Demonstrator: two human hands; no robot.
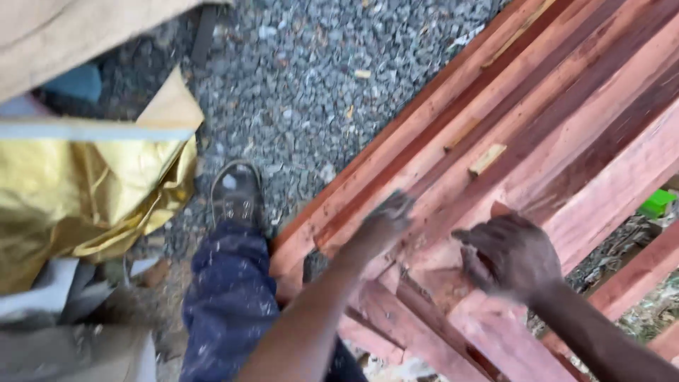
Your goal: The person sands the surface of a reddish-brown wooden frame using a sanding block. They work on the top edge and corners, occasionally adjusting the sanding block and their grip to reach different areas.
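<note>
The left hand [385,216] lies on the stack of reddish wooden planks [537,120], near its lower end. The picture is blurred there, so I cannot tell if the fingers are curled around an edge or only pressed flat on the wood. The right hand [511,255] is at about 3 o'clock from the left one, a little lower. It rests on the end of one plank with the fingers bent downward over the wood, half closed, as if gripping the end; it is not a full fist.

The planks lie side by side and on top of each other, running from the hands toward 1 o'clock, to the upper right corner of the view. Their ends are uneven near the hands, some longer, some shorter, and this is probably why each hand sits on a different piece. A small pale chip of wood [486,158] lies on the stack at 12 o'clock from the right hand.

At 9 o'clock from the left hand is the person's leg in dark blue trousers [230,297], with a dusty shoe [237,194] standing on grey gravel [304,78]. The foot is placed just beside the stack, likely for balance while leaning over it. Farther at 9 o'clock lies a crumpled golden sheet [85,198] with pale cardboard [78,35] above it. A small green object [658,203] shows at the right edge, beyond the planks.
</note>
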